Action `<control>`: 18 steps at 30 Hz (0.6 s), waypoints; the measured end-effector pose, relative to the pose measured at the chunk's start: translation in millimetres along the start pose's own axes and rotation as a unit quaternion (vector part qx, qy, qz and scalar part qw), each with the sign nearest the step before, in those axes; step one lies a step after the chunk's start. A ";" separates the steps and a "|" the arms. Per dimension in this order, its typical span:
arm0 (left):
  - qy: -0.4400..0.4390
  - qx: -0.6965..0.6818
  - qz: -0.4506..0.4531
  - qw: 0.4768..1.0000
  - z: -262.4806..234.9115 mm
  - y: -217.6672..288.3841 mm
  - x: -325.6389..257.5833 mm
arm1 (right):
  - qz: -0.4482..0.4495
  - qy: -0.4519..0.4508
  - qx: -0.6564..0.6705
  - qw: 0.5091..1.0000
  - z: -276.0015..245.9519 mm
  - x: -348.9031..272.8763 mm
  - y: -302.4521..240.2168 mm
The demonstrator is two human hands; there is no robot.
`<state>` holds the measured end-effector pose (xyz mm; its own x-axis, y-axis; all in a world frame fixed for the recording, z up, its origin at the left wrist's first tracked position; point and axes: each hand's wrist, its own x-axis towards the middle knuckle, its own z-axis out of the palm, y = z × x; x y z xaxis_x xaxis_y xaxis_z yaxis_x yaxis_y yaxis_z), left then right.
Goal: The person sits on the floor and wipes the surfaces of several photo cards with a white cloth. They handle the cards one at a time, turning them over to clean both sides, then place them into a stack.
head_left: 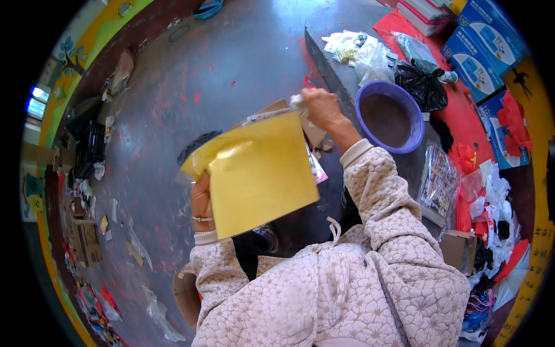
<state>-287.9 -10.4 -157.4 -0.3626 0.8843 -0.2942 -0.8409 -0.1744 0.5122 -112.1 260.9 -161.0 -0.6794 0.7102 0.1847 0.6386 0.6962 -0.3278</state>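
Note:
A glossy yellow sheet (260, 179) hangs in front of me, slightly tilted and bent at its upper left corner. My left hand (200, 199) is closed on its left edge, with the fingers partly hidden behind it. Just beyond the sheet's upper right corner, my right hand (324, 108) is closed around a crumpled white wad (297, 103), perhaps cloth or paper. Behind the sheet, a cardboard piece (274, 109) and some printed papers (317, 169) show in part.
To the right, a purple basin (417, 115) of murky liquid stands beside a black plastic bag (422, 87) and white bags (367, 55). Blue boxes (477, 61) are stacked at the far right. Scraps and a cardboard box (87, 242) lie along the left wall.

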 end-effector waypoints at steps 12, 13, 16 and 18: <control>0.013 -0.020 -0.006 1.000 -24.8 11.1 9.5 | 0.277 0.042 0.622 0.731 -12.0 19.0 33.7; 0.010 -0.015 -0.013 1.000 -25.7 11.5 9.2 | 0.292 0.028 0.652 0.700 -13.0 17.8 28.1; 0.018 -0.012 -0.014 1.000 -9.6 6.0 10.5 | 0.284 -0.039 0.778 0.558 -0.2 17.2 21.5; 0.039 -0.006 -0.039 0.998 -15.6 4.7 13.0 | 0.247 -0.087 0.839 0.478 -1.2 12.4 -0.4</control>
<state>-302.8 -6.5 -171.4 -0.3252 0.8590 -0.3954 -0.8727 -0.1116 0.4754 -120.4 269.6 -157.4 -0.7086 0.6233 -0.3307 -0.3520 -0.7184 -0.6000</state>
